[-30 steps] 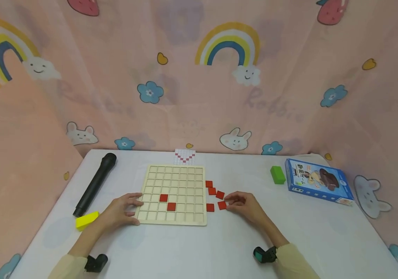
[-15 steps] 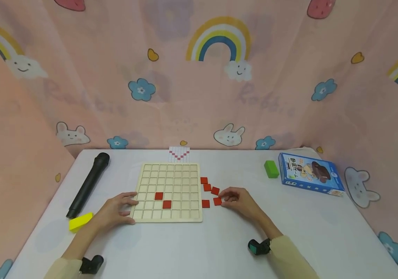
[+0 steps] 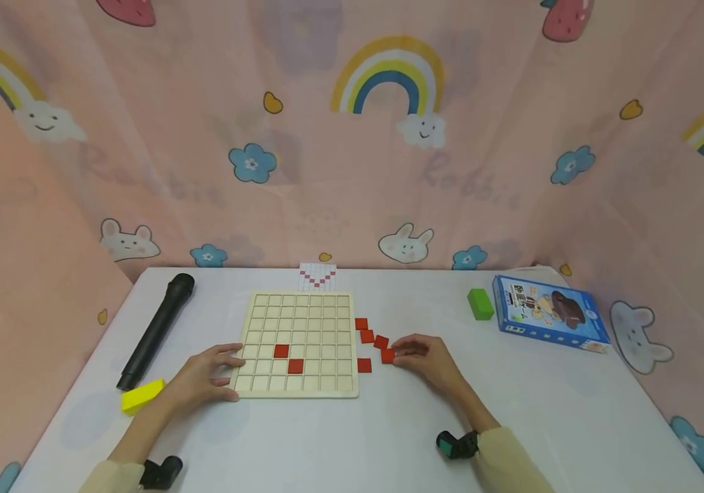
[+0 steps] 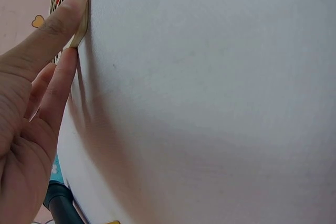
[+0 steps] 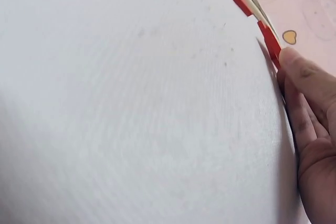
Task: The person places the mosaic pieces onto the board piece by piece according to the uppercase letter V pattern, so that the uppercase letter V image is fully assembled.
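- With fingers of the right hand point(image 3: 427, 357) together, apparently pinching a flat red square tile point(image 3: 387, 356) on the white worktop point(image 3: 327, 445), beyond the right edge of the cream square gridded board point(image 3: 327, 382).
- With fingers of the left hand point(image 3: 205, 373) apart at the board's left edge.
- Picking up, probably; calling next for a lift clear of the other red tiles point(image 3: 365, 365).
- From the right wrist: thumb right against the tile.
- Only from the head: red-patterned white card point(image 3: 318, 276) at the worktop's far edge.

a pink, rainbow-printed backdrop point(image 3: 340, 185) rises behind a white table point(image 3: 364, 445).
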A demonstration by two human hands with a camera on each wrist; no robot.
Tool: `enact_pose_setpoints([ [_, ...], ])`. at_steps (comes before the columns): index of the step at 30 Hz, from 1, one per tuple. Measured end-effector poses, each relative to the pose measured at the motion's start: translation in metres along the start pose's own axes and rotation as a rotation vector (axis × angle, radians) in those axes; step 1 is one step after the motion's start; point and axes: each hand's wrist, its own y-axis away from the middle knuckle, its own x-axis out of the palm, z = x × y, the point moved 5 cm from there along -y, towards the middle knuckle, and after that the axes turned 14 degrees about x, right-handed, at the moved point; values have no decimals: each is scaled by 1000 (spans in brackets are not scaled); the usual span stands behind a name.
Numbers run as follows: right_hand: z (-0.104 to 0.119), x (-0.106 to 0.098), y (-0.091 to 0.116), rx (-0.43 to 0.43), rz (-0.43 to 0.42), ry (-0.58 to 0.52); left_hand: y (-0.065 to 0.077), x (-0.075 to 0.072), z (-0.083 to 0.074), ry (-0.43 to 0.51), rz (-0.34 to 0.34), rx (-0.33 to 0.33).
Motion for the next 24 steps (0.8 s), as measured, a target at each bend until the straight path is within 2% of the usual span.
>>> enact_pose_setpoints([
  [9,-3,3,0,124,-124,-36,0,1,3,-11,0,21],
  [18,5,7,-2,130,-191,-33,0,1,2,-13,1,7],
  [24,13,12,-5,98,-212,-39,0,1,1,-17,-3,-2],
])
